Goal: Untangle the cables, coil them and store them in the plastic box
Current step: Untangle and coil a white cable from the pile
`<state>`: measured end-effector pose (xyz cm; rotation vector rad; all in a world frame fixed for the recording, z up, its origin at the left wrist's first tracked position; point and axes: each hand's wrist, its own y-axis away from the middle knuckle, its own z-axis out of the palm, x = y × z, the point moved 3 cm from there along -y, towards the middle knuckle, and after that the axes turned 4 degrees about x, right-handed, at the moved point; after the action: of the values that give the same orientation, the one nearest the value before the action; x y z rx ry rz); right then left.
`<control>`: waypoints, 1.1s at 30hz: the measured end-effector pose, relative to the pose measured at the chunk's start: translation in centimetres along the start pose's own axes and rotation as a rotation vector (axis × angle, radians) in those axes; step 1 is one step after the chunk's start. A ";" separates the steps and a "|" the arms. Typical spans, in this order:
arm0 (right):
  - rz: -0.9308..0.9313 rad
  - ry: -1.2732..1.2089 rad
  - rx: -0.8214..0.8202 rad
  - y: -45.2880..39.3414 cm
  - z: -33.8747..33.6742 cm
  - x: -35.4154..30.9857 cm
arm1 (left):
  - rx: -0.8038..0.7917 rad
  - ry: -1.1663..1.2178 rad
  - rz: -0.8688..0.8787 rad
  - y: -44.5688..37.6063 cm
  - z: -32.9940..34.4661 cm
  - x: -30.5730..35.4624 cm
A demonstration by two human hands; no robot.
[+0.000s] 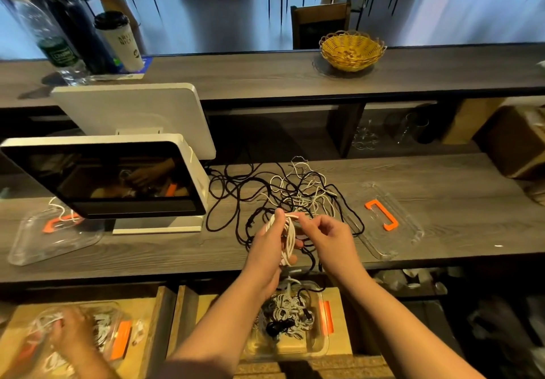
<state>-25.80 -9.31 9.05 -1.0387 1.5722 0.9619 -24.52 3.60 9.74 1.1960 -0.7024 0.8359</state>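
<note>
Head view: both hands above the counter (442, 178) edge
Left hand (267, 249): fingers clenched around white cable coil (287, 237)
Right hand (327, 238): fingers pinching the coil's top; tangled cables (283, 190) behind

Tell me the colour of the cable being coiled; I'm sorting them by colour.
White; the coiled cable shows best in the head view, held in the left hand.

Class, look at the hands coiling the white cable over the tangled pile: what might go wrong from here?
1. The white coil in the left hand may slip loose as the right hand winds.
2. Its free end may snag in the tangled pile.
3. The plastic box below already looks crowded.
</note>
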 end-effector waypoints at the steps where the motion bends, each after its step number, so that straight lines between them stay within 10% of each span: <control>1: 0.003 0.025 -0.016 0.0 0.1 0.1 | -0.004 0.046 -0.013 -0.1 0.0 0.1; 12: 0.236 -0.005 -0.427 1.7 0.2 2.2 | 0.204 0.835 -0.035 -2.5 -2.4 1.0; 22: -0.025 0.511 -0.683 2.8 1.4 1.4 | 0.357 -0.349 0.334 -3.4 -1.1 -0.9; 33: -0.320 0.689 -0.262 -0.9 -4.3 -0.1 | -0.202 -0.688 -0.264 -2.3 1.9 -3.3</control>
<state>-26.19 -13.55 9.98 -1.8868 1.7589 0.6219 -24.36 0.80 6.26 1.3578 -1.1214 0.1084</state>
